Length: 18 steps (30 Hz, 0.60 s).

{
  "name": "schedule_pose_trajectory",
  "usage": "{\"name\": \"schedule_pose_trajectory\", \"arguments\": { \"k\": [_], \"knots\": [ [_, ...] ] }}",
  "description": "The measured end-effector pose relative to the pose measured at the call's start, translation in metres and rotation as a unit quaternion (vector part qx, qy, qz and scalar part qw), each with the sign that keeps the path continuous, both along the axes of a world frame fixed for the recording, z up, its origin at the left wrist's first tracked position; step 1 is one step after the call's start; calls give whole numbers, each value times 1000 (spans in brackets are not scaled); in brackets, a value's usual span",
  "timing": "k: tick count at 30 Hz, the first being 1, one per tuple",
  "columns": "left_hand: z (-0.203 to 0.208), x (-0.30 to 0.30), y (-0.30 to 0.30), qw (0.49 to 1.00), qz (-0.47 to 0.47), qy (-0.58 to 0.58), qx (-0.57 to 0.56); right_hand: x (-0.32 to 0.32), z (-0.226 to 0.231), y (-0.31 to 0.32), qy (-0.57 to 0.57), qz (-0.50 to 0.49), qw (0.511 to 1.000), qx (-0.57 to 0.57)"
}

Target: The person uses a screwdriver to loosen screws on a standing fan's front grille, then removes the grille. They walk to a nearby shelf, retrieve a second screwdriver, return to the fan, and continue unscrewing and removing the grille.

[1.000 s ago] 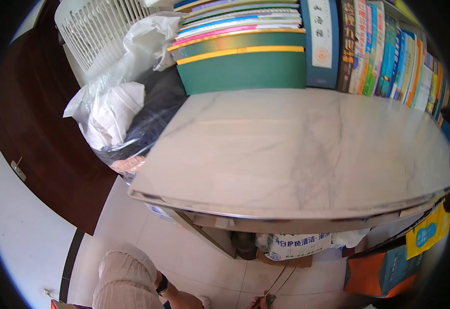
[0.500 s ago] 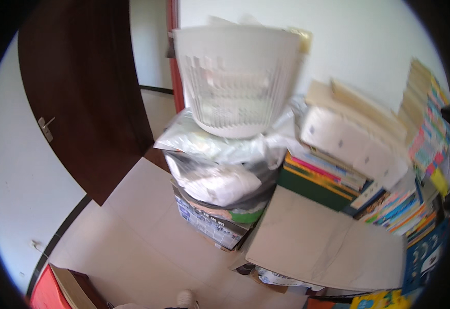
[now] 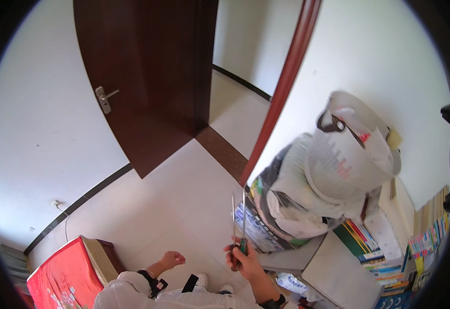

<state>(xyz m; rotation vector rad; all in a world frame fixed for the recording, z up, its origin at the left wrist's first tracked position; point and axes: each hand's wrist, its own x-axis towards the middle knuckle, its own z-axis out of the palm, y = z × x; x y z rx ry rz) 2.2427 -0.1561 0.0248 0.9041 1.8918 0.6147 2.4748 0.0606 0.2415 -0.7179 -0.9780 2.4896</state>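
While the right hand (image 3: 247,260) is raising two slender tools above the floor, its fingers are wrapping closely around both handles. These tools are looking like screwdrivers: the green-handled one (image 3: 243,245) is standing beside the brown-handled one (image 3: 234,262), and their thin, straight metal shafts are pointing away from the body, nearly parallel and slightly apart. The left hand (image 3: 172,259) is hovering well apart from the tools, its fingers curling loosely; I cannot tell whether they are holding anything. A dark watch (image 3: 159,286) is circling the left wrist below a crinkled, pale sleeve (image 3: 119,293).

Beneath both hands, the smooth, glossy tiled floor (image 3: 158,211) is reflecting soft light. Beyond the shaft tips, a printed carton (image 3: 258,232) is sitting low, with crumpled, shiny plastic bags (image 3: 297,208) bulging above it. On top, a tapering white basket (image 3: 333,167) with slotted plastic walls is leaning in the view. To the right, the flat, pale worktop (image 3: 340,273) is carrying stacked books (image 3: 361,237) with bright spines. At the lower left, a red cloth (image 3: 63,275) with a light pattern is covering a boxy, cream-sided piece, and a dark, smooth door (image 3: 147,77) is standing open behind, its angular metal handle (image 3: 104,99) gleaming.
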Motion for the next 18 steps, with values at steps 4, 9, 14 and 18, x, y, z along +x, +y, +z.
{"name": "schedule_pose_trajectory", "arguments": {
  "k": [4,9,14,18],
  "knots": [
    [89,-41,54,993,115,-13,33,-82,31,41,74,44,996,-24],
    [102,-138,122,982,159,52,85,-185,22,110,110,77,990,-52],
    [40,-281,114,959,92,261,63,-294,21,211,158,105,980,-58],
    [-9,-342,32,848,-235,390,-272,-377,33,285,139,122,982,-44]
  ]
}}
